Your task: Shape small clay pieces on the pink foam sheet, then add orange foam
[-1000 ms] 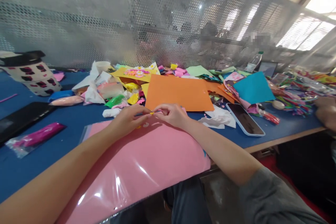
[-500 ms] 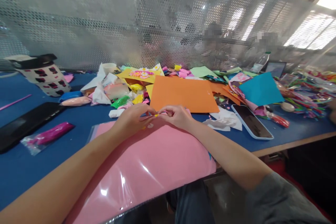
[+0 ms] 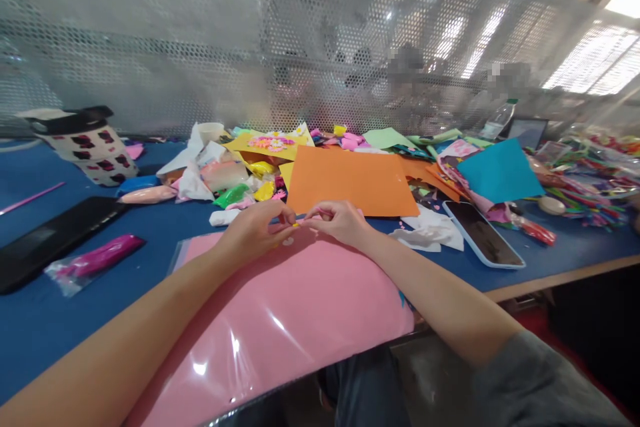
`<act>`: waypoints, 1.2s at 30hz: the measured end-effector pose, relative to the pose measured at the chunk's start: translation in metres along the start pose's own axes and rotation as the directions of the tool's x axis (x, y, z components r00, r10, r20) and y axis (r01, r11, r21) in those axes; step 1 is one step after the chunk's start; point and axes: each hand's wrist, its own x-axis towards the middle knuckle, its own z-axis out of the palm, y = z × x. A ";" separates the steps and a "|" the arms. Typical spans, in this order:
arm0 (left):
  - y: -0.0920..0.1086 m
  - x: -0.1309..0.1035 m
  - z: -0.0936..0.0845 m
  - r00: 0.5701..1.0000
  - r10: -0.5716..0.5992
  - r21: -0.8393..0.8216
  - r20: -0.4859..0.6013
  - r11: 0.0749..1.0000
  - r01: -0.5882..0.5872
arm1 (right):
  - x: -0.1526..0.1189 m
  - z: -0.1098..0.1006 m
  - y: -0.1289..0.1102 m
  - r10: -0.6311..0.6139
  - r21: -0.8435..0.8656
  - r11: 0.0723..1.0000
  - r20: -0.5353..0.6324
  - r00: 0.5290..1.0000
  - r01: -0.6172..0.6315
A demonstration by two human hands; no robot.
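Observation:
My left hand [image 3: 260, 223] and my right hand [image 3: 341, 221] meet fingertip to fingertip above a pink sheet [image 3: 300, 287] in a clear plastic cover. Both are closed in a pinch, and between the fingertips shows a tiny yellow piece of modelling clay [image 3: 295, 225], its shape too small to make out. Just below, a small white piece [image 3: 289, 241] lies on the pink sheet, with a yellow speck beside it by my left hand. My fingers partly hide the sheet's far edge.
Behind my hands lie orange paper [image 3: 353, 180], yellow paper with flowers [image 3: 273, 141] and packets of clay [image 3: 231, 195]. To the right are a tissue [image 3: 433, 230], a phone [image 3: 483, 233] and blue paper [image 3: 500, 170]. Left stand a tumbler [image 3: 97, 150], a black case [image 3: 55, 237] and a magenta clay packet [image 3: 95, 257].
My left fingers have curled more and shifted slightly around the yellow piece. My right hand stays nearly in place. The whole view has moved a little.

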 end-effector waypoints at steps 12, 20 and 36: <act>0.000 0.002 -0.005 0.994 0.108 0.132 -0.015 0.986 -0.105 | -0.002 0.000 0.000 -0.059 -0.025 0.998 -0.007 0.998 0.059; -0.012 0.000 -0.020 0.986 0.095 0.204 0.133 0.972 -0.121 | -0.001 0.002 0.005 -0.078 -0.061 0.995 0.101 0.992 0.085; 0.005 -0.008 -0.034 0.918 -0.094 0.259 0.385 0.966 -0.010 | -0.002 0.006 0.000 -0.089 -0.238 0.961 0.228 0.970 0.144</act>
